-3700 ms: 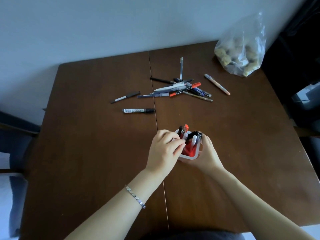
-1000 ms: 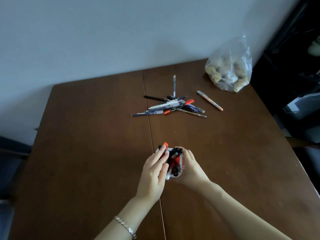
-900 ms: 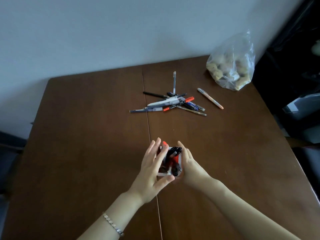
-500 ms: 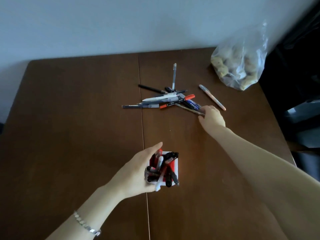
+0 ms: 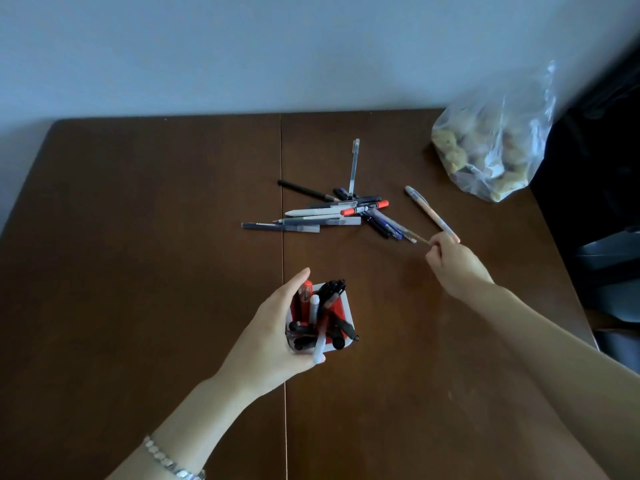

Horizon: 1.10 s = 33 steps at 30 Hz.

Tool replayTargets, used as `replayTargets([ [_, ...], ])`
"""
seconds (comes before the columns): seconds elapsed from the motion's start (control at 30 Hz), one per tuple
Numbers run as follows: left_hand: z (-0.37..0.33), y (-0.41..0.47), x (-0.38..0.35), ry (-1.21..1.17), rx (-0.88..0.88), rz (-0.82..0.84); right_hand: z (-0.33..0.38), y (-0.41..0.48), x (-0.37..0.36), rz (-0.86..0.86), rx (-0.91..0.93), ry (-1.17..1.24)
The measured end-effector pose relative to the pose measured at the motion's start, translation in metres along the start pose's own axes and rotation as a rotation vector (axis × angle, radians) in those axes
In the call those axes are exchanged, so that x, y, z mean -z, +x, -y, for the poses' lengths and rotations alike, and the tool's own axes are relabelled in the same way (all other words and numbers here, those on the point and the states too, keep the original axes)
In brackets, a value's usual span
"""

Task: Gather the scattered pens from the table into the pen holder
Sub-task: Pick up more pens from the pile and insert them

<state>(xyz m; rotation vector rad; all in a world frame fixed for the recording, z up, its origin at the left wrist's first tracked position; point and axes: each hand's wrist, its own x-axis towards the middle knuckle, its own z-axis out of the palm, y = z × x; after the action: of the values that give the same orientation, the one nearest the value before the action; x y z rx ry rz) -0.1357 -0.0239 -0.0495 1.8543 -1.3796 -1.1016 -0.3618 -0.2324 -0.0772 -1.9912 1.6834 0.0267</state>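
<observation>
The white pen holder [image 5: 349,315], red inside, stands near the table's middle with several pens sticking out of it. My left hand [image 5: 270,336] is wrapped around its left side. A pile of loose pens [image 5: 325,216] lies farther back on the table. My right hand [image 5: 453,266] is to the right of the pile, its fingers closed on the near end of a peach pen [image 5: 427,211]. A thin brown pen [image 5: 414,238] also meets those fingers. A clear pen [image 5: 354,166] points away from the pile.
A clear plastic bag [image 5: 491,150] of lumpy food sits at the back right corner of the brown wooden table [image 5: 138,254]. A wall runs behind the table. Dark furniture stands off the right edge.
My right hand left the holder, reached out to the right end of the pile and closed on the peach pen. My left hand stays on the holder.
</observation>
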Motion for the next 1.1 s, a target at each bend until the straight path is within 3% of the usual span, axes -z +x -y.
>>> replayTargets([
  [0.2, -0.003, 0.000, 0.004, 0.000, 0.023, 0.036, -0.018, -0.002, 0.036, -0.162, 0.076, 0.447],
  [0.33, -0.005, 0.000, 0.004, 0.005, 0.023, 0.032, -0.009, -0.018, 0.042, -0.171, 0.048, 0.830],
  [0.47, -0.006, -0.002, 0.004, -0.005, 0.030, 0.044, 0.006, -0.032, 0.038, 0.038, -0.036, 1.517],
  [0.63, -0.009, -0.003, 0.005, 0.001, 0.031, 0.034, 0.020, -0.036, 0.013, 0.228, -0.301, 1.910],
  [0.73, -0.010, -0.003, 0.004, -0.006, 0.039, 0.020, 0.025, -0.034, 0.006, 0.345, -0.475, 1.974],
  [0.83, -0.009, -0.001, 0.005, -0.001, 0.032, 0.017, 0.019, -0.028, 0.008, 0.431, -0.494, 1.894],
  [1.1, -0.005, 0.003, 0.002, -0.008, 0.029, 0.026, 0.025, -0.019, 0.012, 0.394, -0.539, 1.644],
])
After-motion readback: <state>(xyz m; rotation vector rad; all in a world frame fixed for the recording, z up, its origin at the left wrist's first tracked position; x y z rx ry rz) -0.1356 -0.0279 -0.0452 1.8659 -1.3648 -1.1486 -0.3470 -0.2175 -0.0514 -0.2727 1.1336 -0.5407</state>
